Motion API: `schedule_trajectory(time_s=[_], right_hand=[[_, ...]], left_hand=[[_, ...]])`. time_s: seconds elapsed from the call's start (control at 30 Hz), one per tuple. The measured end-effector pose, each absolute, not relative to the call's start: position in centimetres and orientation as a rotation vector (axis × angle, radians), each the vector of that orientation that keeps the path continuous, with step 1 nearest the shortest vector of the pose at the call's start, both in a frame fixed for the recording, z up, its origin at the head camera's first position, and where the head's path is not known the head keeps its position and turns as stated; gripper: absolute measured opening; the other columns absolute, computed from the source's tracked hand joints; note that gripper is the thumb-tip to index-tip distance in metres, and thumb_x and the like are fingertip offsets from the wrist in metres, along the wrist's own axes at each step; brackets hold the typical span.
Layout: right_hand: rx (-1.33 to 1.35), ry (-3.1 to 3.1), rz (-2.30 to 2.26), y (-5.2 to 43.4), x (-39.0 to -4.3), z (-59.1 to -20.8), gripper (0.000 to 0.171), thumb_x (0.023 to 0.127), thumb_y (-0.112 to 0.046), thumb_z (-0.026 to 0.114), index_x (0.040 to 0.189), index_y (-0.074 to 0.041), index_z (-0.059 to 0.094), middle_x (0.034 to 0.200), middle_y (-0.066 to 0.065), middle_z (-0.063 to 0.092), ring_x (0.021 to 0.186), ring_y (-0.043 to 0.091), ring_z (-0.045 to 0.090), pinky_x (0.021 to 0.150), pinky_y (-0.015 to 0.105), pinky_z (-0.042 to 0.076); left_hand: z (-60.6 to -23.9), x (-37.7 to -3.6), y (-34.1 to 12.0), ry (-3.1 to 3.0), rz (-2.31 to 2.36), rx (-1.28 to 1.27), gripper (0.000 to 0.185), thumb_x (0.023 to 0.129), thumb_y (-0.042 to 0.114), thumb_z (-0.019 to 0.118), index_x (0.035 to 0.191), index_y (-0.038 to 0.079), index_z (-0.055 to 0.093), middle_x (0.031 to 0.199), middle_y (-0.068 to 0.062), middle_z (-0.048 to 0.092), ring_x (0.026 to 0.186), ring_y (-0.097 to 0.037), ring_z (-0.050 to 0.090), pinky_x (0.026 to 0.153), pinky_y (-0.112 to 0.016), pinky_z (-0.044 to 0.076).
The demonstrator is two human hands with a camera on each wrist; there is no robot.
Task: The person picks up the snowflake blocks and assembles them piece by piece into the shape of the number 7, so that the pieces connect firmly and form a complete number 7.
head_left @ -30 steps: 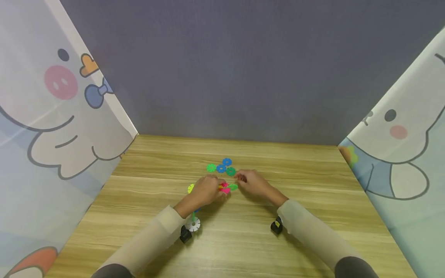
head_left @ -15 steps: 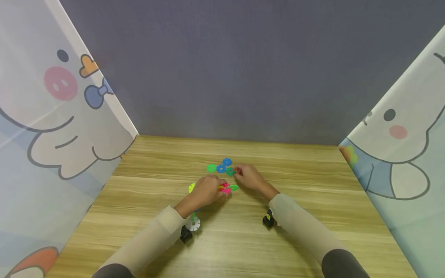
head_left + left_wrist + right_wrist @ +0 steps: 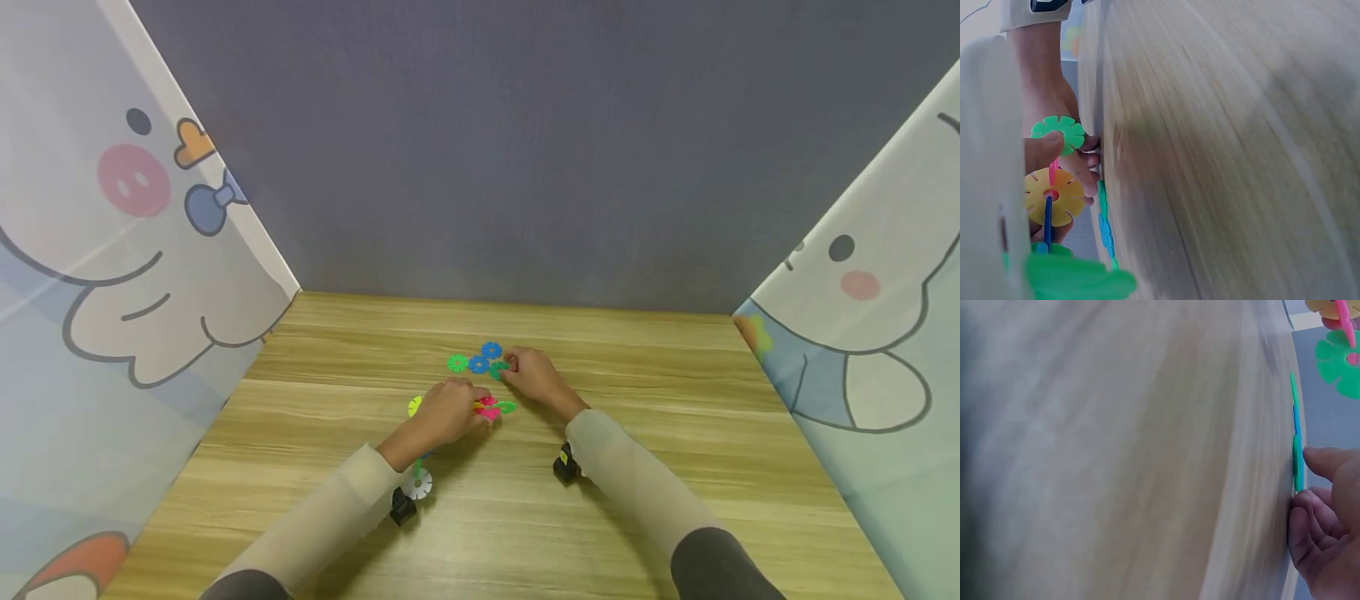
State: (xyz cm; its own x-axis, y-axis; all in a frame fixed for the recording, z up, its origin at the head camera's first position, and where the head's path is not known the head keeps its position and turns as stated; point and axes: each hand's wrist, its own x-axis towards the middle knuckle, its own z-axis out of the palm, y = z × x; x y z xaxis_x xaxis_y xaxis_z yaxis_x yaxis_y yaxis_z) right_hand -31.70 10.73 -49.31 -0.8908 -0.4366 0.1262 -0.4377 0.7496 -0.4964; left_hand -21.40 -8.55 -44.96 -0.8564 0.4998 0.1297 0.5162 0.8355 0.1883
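Nearest the camera, a white disc (image 3: 417, 482) lies on the table (image 3: 675, 392) beside the left sleeve, joined by a thin green stem to the built toy (image 3: 486, 407) farther out. The left hand (image 3: 444, 412) is curled over that toy — a cluster of slotted discs in pink, yellow and green on the wood at the middle of the table. In the left wrist view a yellow disc (image 3: 1054, 196) with a pink piece through its centre and a blue piece below it sits against the fingers, with a green disc (image 3: 1060, 132) pinched at the thumb tip. A yellow-green disc (image 3: 412, 406) pokes out at the hand's left edge, and a bright green one (image 3: 507, 407) at its right.

Just beyond, the right hand (image 3: 529, 374) reaches the dark green disc (image 3: 497, 370), the nearest of four loose discs lying flat. The right wrist view shows thumb and curled fingers (image 3: 1307, 531) closing on that disc's edge — touching it, the disc still flat on the table.

Past it lie two blue discs (image 3: 484, 357) touching one another, and a light green disc (image 3: 457, 362) at the left end of the row.

Behind the table stands a grey wall (image 3: 480, 150); cartoon-printed panels (image 3: 112, 250) flank both sides.
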Motion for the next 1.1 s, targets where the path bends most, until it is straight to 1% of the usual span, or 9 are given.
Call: schedule_trajectory(time_s=[0.23,0.33,0.47,0.57,0.6,0.73,0.87,0.97,1.1], right_hand=[[0.718,-3.017,0.819,10.4,-31.85,-49.42,0.034,0.094,-0.021,0.073,0.12,0.001,0.071,0.082,0.005,0.063,0.078,0.016,0.056,0.087,0.042,0.055],[0.725,-3.008,0.825,10.4,-31.69,-49.29,0.034,0.094,-0.02,0.073,0.12,0.002,0.071,0.082,0.005,0.063,0.077,0.017,0.056,0.084,0.041,0.055],[0.731,-2.997,0.819,10.39,-31.61,-49.19,0.034,0.094,-0.02,0.073,0.12,0.003,0.07,0.084,0.004,0.063,0.077,0.016,0.056,0.076,0.036,0.054],[0.695,-3.022,0.847,10.31,-31.68,-49.21,0.036,0.094,-0.021,0.073,0.121,0.002,0.069,0.09,0.006,0.065,0.081,0.017,0.058,0.077,0.036,0.054],[0.674,-3.036,0.872,10.29,-31.73,-49.23,0.037,0.094,-0.021,0.073,0.122,0.002,0.069,0.093,0.007,0.066,0.083,0.018,0.059,0.079,0.037,0.054],[0.609,-3.06,0.914,10.27,-31.81,-49.33,0.035,0.093,-0.021,0.075,0.119,0.0,0.067,0.1,0.009,0.065,0.089,0.019,0.059,0.082,0.038,0.054],[0.575,-3.063,0.962,10.37,-31.71,-49.33,0.03,0.092,-0.019,0.077,0.113,-0.004,0.061,0.097,0.007,0.063,0.086,0.017,0.058,0.078,0.034,0.053],[0.586,-3.05,1.005,10.58,-31.56,-49.29,0.026,0.094,-0.017,0.075,0.111,-0.006,0.059,0.093,0.006,0.064,0.082,0.017,0.058,0.074,0.031,0.052],[0.645,-2.994,1.026,10.92,-31.22,-49.13,0.022,0.095,-0.015,0.072,0.111,-0.004,0.062,0.094,0.007,0.069,0.083,0.017,0.062,0.075,0.032,0.054]], left_hand=[[-45.24,-21.49,-8.64,-2.923,-0.353,-0.812,0.039,0.085,0.035,0.084,0.117,0.015,0.076,0.101,-0.003,0.076,0.092,-0.021,0.072,0.072,-0.035,0.062],[-45.25,-21.51,-8.65,-2.923,-0.354,-0.815,0.039,0.085,0.035,0.084,0.118,0.015,0.076,0.102,-0.003,0.076,0.093,-0.021,0.072,0.073,-0.035,0.062],[-45.23,-21.46,-8.71,-2.925,-0.356,-0.819,0.04,0.084,0.035,0.084,0.118,0.016,0.076,0.102,-0.004,0.076,0.092,-0.022,0.072,0.072,-0.036,0.062],[-45.29,-21.46,-8.73,-2.929,-0.349,-0.817,0.04,0.084,0.035,0.084,0.119,0.016,0.076,0.102,-0.004,0.075,0.092,-0.022,0.072,0.072,-0.036,0.062],[-45.31,-21.47,-8.72,-2.929,-0.349,-0.816,0.04,0.085,0.035,0.084,0.119,0.016,0.076,0.102,-0.004,0.076,0.092,-0.023,0.072,0.073,-0.036,0.062],[-45.49,-21.56,-8.73,-2.919,-0.346,-0.821,0.039,0.084,0.034,0.084,0.117,0.015,0.076,0.101,-0.004,0.076,0.092,-0.022,0.072,0.073,-0.035,0.062],[-45.57,-21.57,-8.76,-2.924,-0.333,-0.822,0.039,0.084,0.034,0.085,0.117,0.015,0.077,0.102,-0.004,0.076,0.092,-0.021,0.072,0.073,-0.034,0.062],[-45.59,-21.6,-8.77,-2.936,-0.326,-0.817,0.04,0.084,0.035,0.084,0.118,0.016,0.076,0.103,-0.003,0.077,0.092,-0.021,0.072,0.072,-0.033,0.062],[-45.57,-21.6,-8.77,-2.946,-0.333,-0.806,0.041,0.084,0.034,0.084,0.12,0.016,0.076,0.103,-0.004,0.077,0.093,-0.022,0.072,0.074,-0.034,0.062]])
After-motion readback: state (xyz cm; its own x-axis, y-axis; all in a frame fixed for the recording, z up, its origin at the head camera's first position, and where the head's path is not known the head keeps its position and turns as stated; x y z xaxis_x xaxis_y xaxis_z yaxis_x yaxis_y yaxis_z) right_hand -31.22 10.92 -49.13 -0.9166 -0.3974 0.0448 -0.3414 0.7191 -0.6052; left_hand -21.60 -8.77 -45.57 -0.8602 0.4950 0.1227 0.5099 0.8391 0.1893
